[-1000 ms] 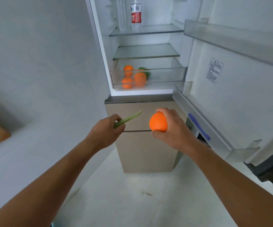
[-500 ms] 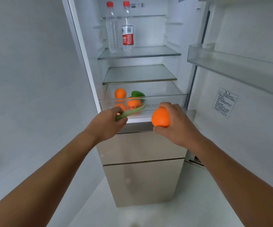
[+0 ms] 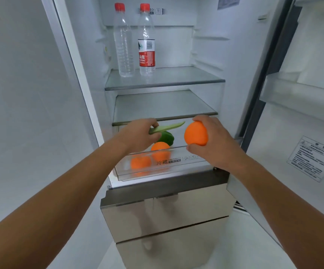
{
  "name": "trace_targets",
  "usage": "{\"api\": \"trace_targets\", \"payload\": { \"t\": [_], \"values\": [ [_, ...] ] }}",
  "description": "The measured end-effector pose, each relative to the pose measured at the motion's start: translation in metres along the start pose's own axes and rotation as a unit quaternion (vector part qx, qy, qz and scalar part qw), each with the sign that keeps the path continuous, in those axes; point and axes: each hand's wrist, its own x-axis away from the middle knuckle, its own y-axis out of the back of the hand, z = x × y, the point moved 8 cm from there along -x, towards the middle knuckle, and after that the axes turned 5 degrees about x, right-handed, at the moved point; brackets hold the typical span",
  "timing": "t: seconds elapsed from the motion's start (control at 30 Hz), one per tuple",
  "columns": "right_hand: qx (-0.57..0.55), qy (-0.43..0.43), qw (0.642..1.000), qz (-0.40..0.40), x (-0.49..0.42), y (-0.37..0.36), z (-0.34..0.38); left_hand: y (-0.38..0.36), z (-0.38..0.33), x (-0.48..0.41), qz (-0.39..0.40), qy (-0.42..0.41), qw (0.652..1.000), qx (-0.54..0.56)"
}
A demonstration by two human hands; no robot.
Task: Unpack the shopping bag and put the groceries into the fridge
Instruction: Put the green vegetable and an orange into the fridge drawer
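Both hands were raised in front of the open fridge (image 3: 207, 45), apart from each other, level with the clear drawer (image 3: 178, 167) at the bottom of the upper compartment.

Left hand (image 3: 137, 137): fingers and thumb pinched one end of a long flat green bean (image 3: 169, 126). The bean pointed right and slightly up. Its free tip was near the fruit in my other hand, not touching it.

Right hand (image 3: 216, 146): curled round an orange (image 3: 195, 136), gripping it above and below. The orange was held over the drawer's front rim, right of centre.

Drawer contents as seen:
- a green pepper (image 3: 168, 138) toward the far side, partly hidden by my left hand;
- a middle orange (image 3: 160, 149) just in front of the pepper;
- a left orange (image 3: 140, 162), nearer, seen through the drawer's front wall.

I could not tell whether these touched one another.

Above the drawer were the lower shelf (image 3: 165, 114) and the upper shelf (image 3: 167, 82), both glass. On the upper shelf, far left, two red-capped plastic bottles stood upright side by side: a plain bottle (image 3: 123, 45) and, to its right, a labelled bottle (image 3: 147, 43) with a red and white label.

The door (image 3: 285, 144) stood open on the right, carrying a printed sticker (image 3: 312, 158) and a clear door bin (image 3: 301, 100). Below the upper compartment were two closed metal-fronted drawers (image 3: 165, 216).
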Motion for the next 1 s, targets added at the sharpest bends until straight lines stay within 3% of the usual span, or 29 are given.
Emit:
{"api": "trace_targets", "payload": {
  "t": [0.3,0.47,0.7,1.0],
  "values": [
    [0.011,-0.026,1.000,0.005,-0.031,0.004,-0.027,-0.059,0.015,-0.075,0.144,0.014,0.987,-0.069],
    [0.010,-0.031,0.999,0.007,-0.045,0.007,-0.039,-0.085,0.016,-0.083,0.207,0.026,0.977,-0.050],
    [0.013,-0.026,0.999,0.033,-0.053,0.001,-0.042,-0.074,0.023,-0.086,0.178,0.040,0.983,0.003],
    [0.064,-0.033,0.988,0.137,-0.077,-0.027,-0.038,-0.057,0.049,-0.071,0.157,0.055,0.986,-0.004]
  ]
}}
